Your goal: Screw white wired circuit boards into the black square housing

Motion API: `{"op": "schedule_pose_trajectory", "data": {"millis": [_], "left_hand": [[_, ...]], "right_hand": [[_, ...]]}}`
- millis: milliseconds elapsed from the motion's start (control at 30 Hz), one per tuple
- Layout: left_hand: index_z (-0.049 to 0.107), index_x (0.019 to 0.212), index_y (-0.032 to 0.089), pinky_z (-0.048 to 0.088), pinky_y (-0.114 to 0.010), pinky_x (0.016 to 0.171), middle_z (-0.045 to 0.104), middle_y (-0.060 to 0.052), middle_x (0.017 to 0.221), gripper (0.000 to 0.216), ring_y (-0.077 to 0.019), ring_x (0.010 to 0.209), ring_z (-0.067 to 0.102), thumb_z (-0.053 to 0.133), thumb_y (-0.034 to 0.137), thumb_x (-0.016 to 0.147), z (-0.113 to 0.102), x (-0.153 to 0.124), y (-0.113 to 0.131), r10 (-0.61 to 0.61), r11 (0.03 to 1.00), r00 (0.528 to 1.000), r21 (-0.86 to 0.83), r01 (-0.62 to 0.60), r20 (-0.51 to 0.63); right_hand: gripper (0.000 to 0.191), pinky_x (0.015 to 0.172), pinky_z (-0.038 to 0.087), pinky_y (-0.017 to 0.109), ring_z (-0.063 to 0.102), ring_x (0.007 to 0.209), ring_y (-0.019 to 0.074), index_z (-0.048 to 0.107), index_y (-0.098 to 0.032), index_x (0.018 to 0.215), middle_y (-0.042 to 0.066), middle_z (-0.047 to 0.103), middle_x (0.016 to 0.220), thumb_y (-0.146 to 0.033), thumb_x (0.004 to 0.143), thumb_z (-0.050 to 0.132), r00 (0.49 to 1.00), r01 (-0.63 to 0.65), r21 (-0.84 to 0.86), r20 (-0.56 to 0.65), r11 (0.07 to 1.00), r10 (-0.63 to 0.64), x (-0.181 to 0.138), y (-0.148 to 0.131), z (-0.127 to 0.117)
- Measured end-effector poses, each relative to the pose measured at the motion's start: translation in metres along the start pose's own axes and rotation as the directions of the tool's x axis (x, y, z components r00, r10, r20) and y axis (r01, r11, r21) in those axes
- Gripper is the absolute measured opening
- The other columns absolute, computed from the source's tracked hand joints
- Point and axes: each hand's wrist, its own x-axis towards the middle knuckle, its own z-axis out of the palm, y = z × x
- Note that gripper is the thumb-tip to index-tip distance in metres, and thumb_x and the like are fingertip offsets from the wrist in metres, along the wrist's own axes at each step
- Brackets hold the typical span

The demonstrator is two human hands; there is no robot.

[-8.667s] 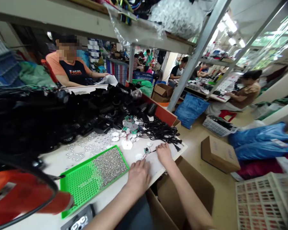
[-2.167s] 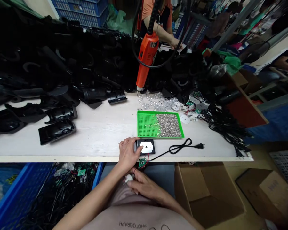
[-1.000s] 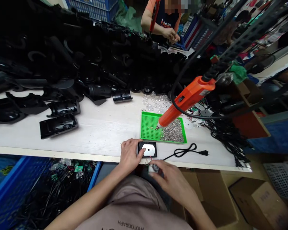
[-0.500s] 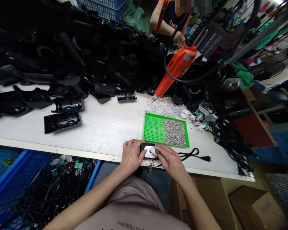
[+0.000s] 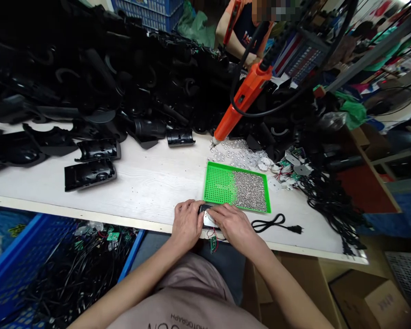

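A small black housing with a white plate [image 5: 207, 216] lies at the near edge of the white bench [image 5: 150, 180]. My left hand [image 5: 187, 223] grips its left side with curled fingers. My right hand [image 5: 231, 224] lies over its right side, fingers pressed down on it and hiding most of it. A small green circuit board on red wires [image 5: 213, 242] dangles below the bench edge between my hands. Just behind stands a green tray [image 5: 219, 185] half covered with several tiny screws. An orange electric screwdriver [image 5: 241, 101] hangs tilted above the bench.
A big heap of black plastic shells [image 5: 89, 82] fills the back of the bench; two shells [image 5: 91, 173] lie apart at left. A black power cord [image 5: 276, 224] lies right of my hands. Blue crate of cables [image 5: 55, 269] below left. A person in an orange shirt [image 5: 239, 27] works opposite.
My right hand brought a small part up from my lap onto the black housing and now covers it. The hanging orange screwdriver has swung about. My left hand stayed on the housing.
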Motion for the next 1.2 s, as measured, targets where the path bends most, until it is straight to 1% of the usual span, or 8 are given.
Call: {"op": "schedule_pose_trajectory", "data": {"millis": [267, 367, 467, 633, 800, 967, 1100, 1200], "left_hand": [[0.047, 0.127, 0.020, 0.035, -0.043, 0.099, 0.059, -0.010, 0.122, 0.033, -0.0238, 0.117, 0.050, 0.037, 0.023, 0.095, -0.002, -0.006, -0.004, -0.020, 0.996, 0.995, -0.089, 0.011, -0.098], [0.047, 0.129, 0.021, 0.035, -0.042, 0.101, 0.060, -0.009, 0.122, 0.040, -0.0225, 0.119, 0.049, 0.034, 0.015, 0.091, -0.008, -0.005, -0.003, 0.038, 0.990, 0.988, -0.131, -0.058, -0.147], [0.052, 0.126, 0.023, 0.035, -0.043, 0.101, 0.062, -0.007, 0.120, 0.048, -0.0238, 0.118, 0.049, 0.042, 0.011, 0.081, -0.015, 0.001, 0.001, 0.172, 0.971, 0.983, -0.155, -0.180, -0.066], [0.058, 0.124, 0.025, 0.036, -0.044, 0.098, 0.062, -0.008, 0.120, 0.043, -0.0274, 0.117, 0.049, 0.061, 0.027, 0.081, -0.015, 0.010, 0.003, 0.244, 0.964, 0.969, -0.117, -0.238, 0.043], [0.064, 0.113, 0.024, 0.038, -0.041, 0.093, 0.067, -0.006, 0.108, 0.027, -0.0250, 0.110, 0.053, 0.060, 0.035, 0.089, -0.002, 0.010, -0.003, 0.248, 0.960, 0.966, -0.118, -0.255, -0.067], [0.063, 0.115, 0.024, 0.040, -0.040, 0.089, 0.068, -0.006, 0.105, 0.025, -0.0245, 0.106, 0.054, 0.057, 0.030, 0.091, 0.004, 0.005, -0.003, 0.236, 0.956, 0.966, -0.152, -0.251, -0.108], [0.063, 0.114, 0.023, 0.041, -0.040, 0.086, 0.068, -0.006, 0.103, 0.025, -0.0250, 0.105, 0.054, 0.057, 0.026, 0.090, 0.005, 0.003, -0.001, 0.217, 0.957, 0.969, -0.170, -0.235, -0.117], [0.063, 0.115, 0.023, 0.041, -0.041, 0.087, 0.067, -0.007, 0.102, 0.025, -0.0248, 0.105, 0.054, 0.056, 0.025, 0.090, 0.006, 0.002, 0.000, 0.204, 0.956, 0.971, -0.187, -0.224, -0.122]], "right_hand": [[0.052, 0.098, 0.048, 0.048, 0.056, 0.118, 0.0248, 0.041, -0.030, 0.141, 0.008, 0.059, 0.132, -0.020, 0.091, 0.051, 0.982, -0.029, 0.283, -0.173, 0.959, 0.081, -0.026, 0.021, -0.027], [0.067, 0.099, 0.048, 0.049, 0.056, 0.120, 0.0246, 0.027, -0.032, 0.146, 0.009, 0.054, 0.137, -0.031, 0.087, 0.060, 0.781, -0.081, 0.506, -0.504, 0.859, 0.370, -0.021, 0.032, -0.051], [0.100, 0.103, 0.045, 0.050, 0.047, 0.129, 0.0279, 0.011, -0.028, 0.149, 0.013, 0.045, 0.143, -0.043, 0.073, 0.074, 0.601, 0.035, 0.627, -0.636, 0.779, 0.485, 0.011, 0.026, -0.064], [0.077, 0.076, 0.058, 0.037, 0.064, 0.087, 0.0182, 0.027, -0.024, 0.140, 0.008, 0.062, 0.108, -0.039, 0.077, 0.069, 0.637, 0.161, 0.798, -0.534, 0.581, 0.556, 0.064, 0.009, -0.070], [0.061, 0.050, 0.050, 0.025, 0.058, 0.062, 0.0121, 0.038, -0.027, 0.133, -0.001, 0.061, 0.084, -0.029, 0.079, 0.065, 0.623, 0.330, 0.834, -0.545, 0.443, 0.562, 0.045, 0.026, -0.077], [0.058, 0.053, 0.047, 0.025, 0.049, 0.052, 0.0090, 0.047, -0.030, 0.127, -0.007, 0.053, 0.069, -0.023, 0.075, 0.071, 0.573, 0.298, 0.864, -0.502, 0.406, 0.648, 0.011, 0.046, -0.071], [0.050, 0.063, 0.052, 0.035, 0.058, 0.061, 0.0145, 0.046, -0.026, 0.126, -0.004, 0.056, 0.071, -0.035, 0.081, 0.064, 0.688, 0.257, 0.918, -0.394, 0.303, 0.609, 0.018, 0.047, -0.061], [0.050, 0.054, 0.050, 0.032, 0.055, 0.053, 0.0133, 0.047, -0.026, 0.122, -0.006, 0.053, 0.065, -0.047, 0.080, 0.062, 0.650, 0.342, 0.892, -0.452, 0.296, 0.611, 0.045, 0.048, -0.048]]}}
